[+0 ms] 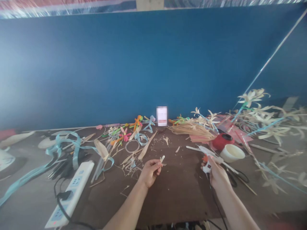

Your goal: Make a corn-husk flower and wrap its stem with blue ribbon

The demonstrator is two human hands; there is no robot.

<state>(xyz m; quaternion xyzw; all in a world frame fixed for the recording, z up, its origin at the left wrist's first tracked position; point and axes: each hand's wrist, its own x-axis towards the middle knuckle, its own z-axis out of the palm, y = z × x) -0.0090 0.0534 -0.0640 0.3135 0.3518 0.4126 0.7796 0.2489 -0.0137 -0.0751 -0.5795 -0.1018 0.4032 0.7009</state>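
Observation:
Between the thumb and fingers of my left hand (151, 172) is a small pale strip (162, 158), like a bit of dried husk; its upper end sticks out above the fingertips. My right hand (217, 172) is wrapped round the handle of a white hot glue gun (206, 167) with an orange trigger. The gun's nozzle points left and away from me, and its dark cord hangs down toward the table edge. Just beyond the right hand stand a cream cup (232, 152) and a red round container (220, 142). The two hands are apart.
A white power strip (73, 191) with a black plug lies at left, near light-blue ribbon (75, 148). Husk pieces (147, 147), a clear ring (132, 146) and pipe-cleaner figures (137, 122) lie toward the blue wall. Husk flowers (251, 97) on blue stems crowd the right.

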